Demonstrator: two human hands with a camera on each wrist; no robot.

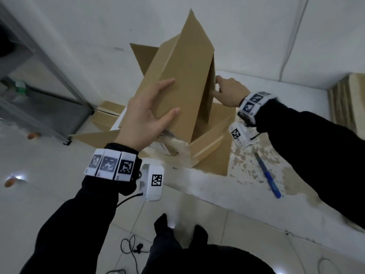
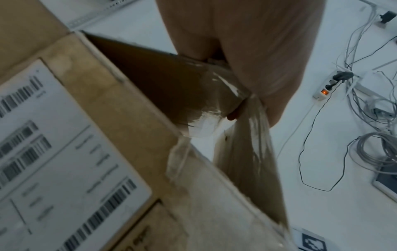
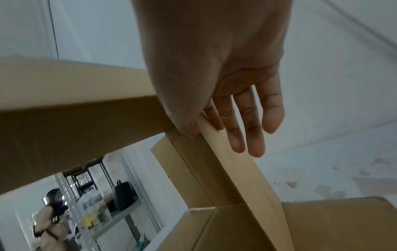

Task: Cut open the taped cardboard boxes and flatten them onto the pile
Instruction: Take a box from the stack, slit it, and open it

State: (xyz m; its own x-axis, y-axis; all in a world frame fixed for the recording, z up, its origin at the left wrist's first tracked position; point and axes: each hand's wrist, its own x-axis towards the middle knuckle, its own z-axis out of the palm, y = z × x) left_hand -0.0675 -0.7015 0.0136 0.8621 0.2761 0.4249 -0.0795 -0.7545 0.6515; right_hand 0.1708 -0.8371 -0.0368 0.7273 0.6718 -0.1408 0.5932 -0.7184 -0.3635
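Observation:
I hold an opened brown cardboard box (image 1: 183,76) tilted up in the air, its flaps spread. My left hand (image 1: 169,95) grips its near corner, thumb on the outer face. In the left wrist view, the left hand (image 2: 247,51) reaches over the box edge beside loose clear tape (image 2: 242,144) and a white shipping label (image 2: 53,152). My right hand (image 1: 216,86) pinches the edge of the right side panel. In the right wrist view, the panel edge (image 3: 247,169) runs between the right hand's (image 3: 225,84) thumb and straight fingers. Under the box lies the pile of flattened cardboard (image 1: 213,139).
A blue box cutter (image 1: 268,175) lies on the stained floor to the right of the pile. A grey metal shelf (image 1: 39,86) stands at the left. A power strip (image 2: 328,84) and cables lie on the floor. Another person (image 3: 51,220) stands by the shelving.

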